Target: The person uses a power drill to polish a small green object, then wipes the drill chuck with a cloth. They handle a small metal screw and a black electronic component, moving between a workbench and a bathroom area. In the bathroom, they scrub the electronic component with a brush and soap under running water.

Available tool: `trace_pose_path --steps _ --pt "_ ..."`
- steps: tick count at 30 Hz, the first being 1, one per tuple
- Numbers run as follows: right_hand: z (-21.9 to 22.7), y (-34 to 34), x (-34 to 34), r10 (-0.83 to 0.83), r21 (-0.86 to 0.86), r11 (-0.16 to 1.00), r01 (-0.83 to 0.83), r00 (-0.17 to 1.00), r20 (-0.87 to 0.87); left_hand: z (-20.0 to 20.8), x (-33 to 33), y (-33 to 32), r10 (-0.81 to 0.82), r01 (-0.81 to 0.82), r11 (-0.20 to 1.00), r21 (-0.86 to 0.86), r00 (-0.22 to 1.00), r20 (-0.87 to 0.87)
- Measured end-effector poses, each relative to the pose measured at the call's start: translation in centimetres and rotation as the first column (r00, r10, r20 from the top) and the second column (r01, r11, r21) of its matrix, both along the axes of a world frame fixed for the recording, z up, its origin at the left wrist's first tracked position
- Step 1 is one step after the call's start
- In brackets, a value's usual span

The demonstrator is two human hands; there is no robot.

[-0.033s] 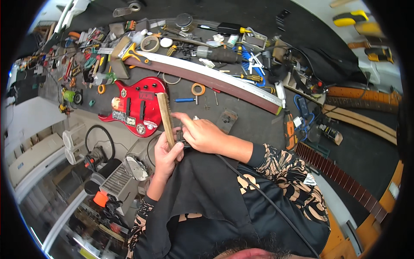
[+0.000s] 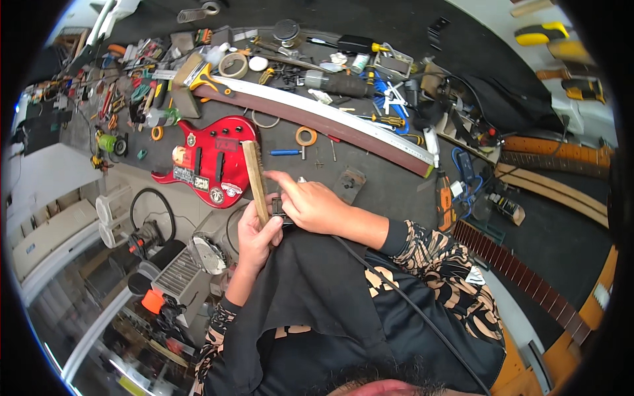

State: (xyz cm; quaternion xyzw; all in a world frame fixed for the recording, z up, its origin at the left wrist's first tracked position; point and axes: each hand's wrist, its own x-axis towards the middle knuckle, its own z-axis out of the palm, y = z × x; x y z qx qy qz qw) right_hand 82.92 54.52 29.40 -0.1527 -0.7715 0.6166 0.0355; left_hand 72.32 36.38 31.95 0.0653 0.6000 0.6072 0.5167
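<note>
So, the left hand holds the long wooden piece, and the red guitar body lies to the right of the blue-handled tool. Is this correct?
Not quite: in the head view, the red guitar body lies to the left of the blue-handled tool, not the right. The left hand does hold the long wooden piece.

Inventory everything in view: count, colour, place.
wooden strip: 1, tan, centre
small part: 1, black, centre
guitar body: 1, red, bench left
rings: 2, orange, flanking guitar body
beam: 1, brown and white, bench
paintbrush: 1, yellow and black, beam's left end
power tool: 1, orange and black, right
fretted boards: 2, dark brown, right
small tools: too many, mixed, bench
left hand: 1, bare, holding wooden strip
right hand: 1, bare, at small part
</note>
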Motion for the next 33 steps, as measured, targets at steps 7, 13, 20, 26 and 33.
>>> trace_pose_path --steps 7,13,20,26,33 --pt "-0.5 0.1 -0.9 0.042 0.031 0.999 -0.042 0.999 0.001 0.1 -0.1 0.0 0.042 -0.041 0.999 -0.015 0.999 0.007" --pt "-1.1 0.3 -0.9 0.043 0.036 0.998 -0.043 0.999 -0.015 0.1 -0.2 0.2 0.02 -0.019 1.0 -0.014 0.999 0.039" --pt "-2.1 0.0 -0.6 0.043 -0.002 0.999 -0.043 0.999 -0.017 -0.3 -0.3 -0.2 0.01 -0.014 0.999 0.037 0.993 0.117" --pt "-0.4 0.6 -1.1 0.105 -0.089 0.991 -0.096 0.989 0.107 -0.4 -0.5 -0.5 0.023 -0.03 0.998 0.049 0.989 0.148" --pt "-0.3 -0.2 -0.7 0.12 -0.042 0.992 -0.116 0.989 0.088 -0.5 -0.4 -1.0 0.04 -0.047 0.998 0.05 0.989 0.145"
